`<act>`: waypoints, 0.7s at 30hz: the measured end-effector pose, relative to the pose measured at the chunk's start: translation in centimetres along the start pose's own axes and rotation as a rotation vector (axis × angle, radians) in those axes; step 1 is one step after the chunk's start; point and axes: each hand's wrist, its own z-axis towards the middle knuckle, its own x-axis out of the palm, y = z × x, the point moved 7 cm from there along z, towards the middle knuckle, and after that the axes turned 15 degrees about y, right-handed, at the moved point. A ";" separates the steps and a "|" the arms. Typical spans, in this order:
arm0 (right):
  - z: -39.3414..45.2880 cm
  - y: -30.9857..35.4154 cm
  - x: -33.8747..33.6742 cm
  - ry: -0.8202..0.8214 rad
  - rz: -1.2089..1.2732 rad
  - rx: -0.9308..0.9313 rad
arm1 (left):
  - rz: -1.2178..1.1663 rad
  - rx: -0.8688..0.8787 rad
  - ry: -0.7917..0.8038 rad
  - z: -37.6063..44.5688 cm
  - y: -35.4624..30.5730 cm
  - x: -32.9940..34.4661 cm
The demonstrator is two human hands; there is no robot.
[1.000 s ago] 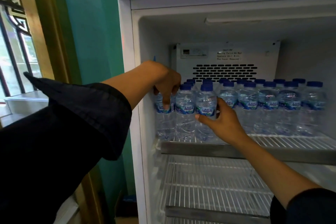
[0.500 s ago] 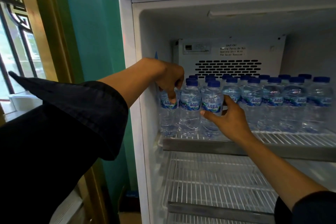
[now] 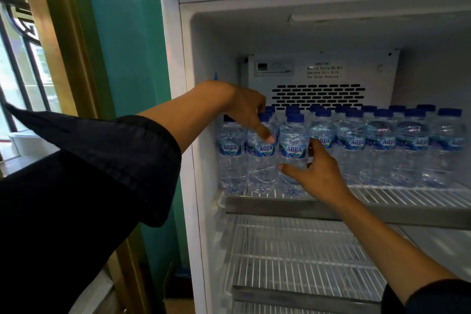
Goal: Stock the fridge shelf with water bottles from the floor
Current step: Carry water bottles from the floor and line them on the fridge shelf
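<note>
Top shelf (image 3: 382, 208) front strip bare at right; bottles (image 3: 382, 145) block rear; right hand (image 3: 318, 173) fingers grip bottle (image 3: 293, 150); left hand (image 3: 244, 107) fingers loose, touching neighbouring bottle (image 3: 260, 158)

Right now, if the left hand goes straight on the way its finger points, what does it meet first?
The left hand points down; its fingertip seems already on the second clear plastic blue-capped bottle from the left, near its label. Depth is unclear.
</note>
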 end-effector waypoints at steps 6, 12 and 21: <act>-0.1 0.1 -0.2 -0.009 0.015 -0.015 | 0.056 0.122 -0.025 1.2 -1.4 0.2; -0.1 0.2 -0.4 -0.006 0.017 -0.013 | -0.020 0.237 -0.041 1.4 -1.0 0.3; 0.0 -0.4 -0.3 -0.021 -0.008 0.042 | -0.038 0.211 -0.059 1.4 -0.2 0.6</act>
